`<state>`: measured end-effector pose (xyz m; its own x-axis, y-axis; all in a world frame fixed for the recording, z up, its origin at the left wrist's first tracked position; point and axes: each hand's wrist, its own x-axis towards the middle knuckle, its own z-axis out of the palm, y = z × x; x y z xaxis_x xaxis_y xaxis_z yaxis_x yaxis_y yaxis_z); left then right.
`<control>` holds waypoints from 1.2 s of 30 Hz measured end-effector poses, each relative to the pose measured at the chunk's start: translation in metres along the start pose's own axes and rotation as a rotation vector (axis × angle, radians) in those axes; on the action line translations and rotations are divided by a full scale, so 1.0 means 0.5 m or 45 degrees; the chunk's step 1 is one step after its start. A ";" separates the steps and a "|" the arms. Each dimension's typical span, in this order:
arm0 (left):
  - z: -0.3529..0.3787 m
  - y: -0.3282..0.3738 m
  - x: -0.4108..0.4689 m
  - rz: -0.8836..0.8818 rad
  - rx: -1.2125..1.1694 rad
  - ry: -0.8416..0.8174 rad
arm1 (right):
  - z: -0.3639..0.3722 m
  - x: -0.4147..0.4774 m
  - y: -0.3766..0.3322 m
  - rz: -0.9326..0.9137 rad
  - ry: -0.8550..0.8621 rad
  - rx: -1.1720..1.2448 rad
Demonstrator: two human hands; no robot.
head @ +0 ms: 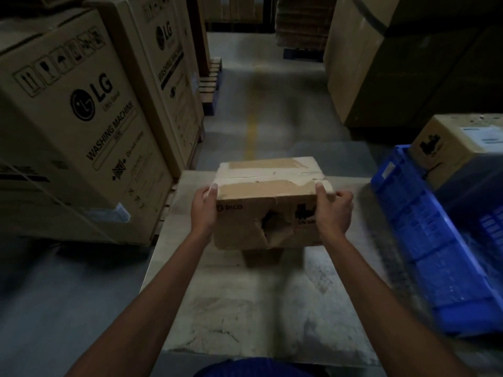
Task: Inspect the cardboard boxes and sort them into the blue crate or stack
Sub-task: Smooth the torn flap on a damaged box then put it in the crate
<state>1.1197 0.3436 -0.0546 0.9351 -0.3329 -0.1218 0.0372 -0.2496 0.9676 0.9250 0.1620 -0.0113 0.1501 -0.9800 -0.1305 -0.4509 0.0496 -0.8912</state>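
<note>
I hold a small cardboard box [268, 202] in front of me, above a flat sheet of cardboard [245, 308] on the floor. Its near face is torn open with a ragged hole and its top tape is ripped. My left hand [204, 210] grips the box's left end and my right hand [330, 210] grips its right end. Another box [262, 255] shows just beneath the held one. The blue crate [424, 235] stands at the right, with a cardboard box [457, 148] sitting in it at its far end.
Tall washing machine cartons [81, 126] line the left side on wooden pallets [209, 85]. Large brown cartons [394, 63] stand at the right rear. A concrete aisle with a yellow line [251, 134] runs ahead between them.
</note>
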 end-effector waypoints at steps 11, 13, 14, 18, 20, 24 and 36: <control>-0.041 -0.152 -0.124 -0.002 0.156 -0.138 | 0.000 -0.113 0.164 0.121 -0.090 -0.267; -0.055 -0.153 -0.135 0.012 0.217 -0.159 | -0.009 -0.131 0.171 0.072 -0.129 -0.338; -0.061 -0.155 -0.142 0.064 0.281 -0.175 | -0.011 -0.139 0.176 0.016 -0.133 -0.401; -0.072 -0.130 -0.171 0.513 0.712 -0.122 | 0.014 -0.175 0.177 -0.624 -0.055 -0.771; -0.062 -0.115 -0.174 0.744 0.843 -0.160 | 0.047 -0.197 0.154 -0.911 -0.171 -0.698; -0.041 -0.129 -0.168 0.772 1.222 -0.366 | 0.119 -0.229 0.128 -0.992 -0.572 -0.878; -0.032 -0.061 -0.108 0.776 1.521 -0.473 | 0.153 -0.174 0.056 -0.959 -0.761 -1.259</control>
<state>1.0736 0.3838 -0.0741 0.5401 -0.8415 0.0129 -0.8344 -0.5334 0.1391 0.9666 0.2633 -0.0583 0.8725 -0.4656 -0.1479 -0.4869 -0.8535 -0.1856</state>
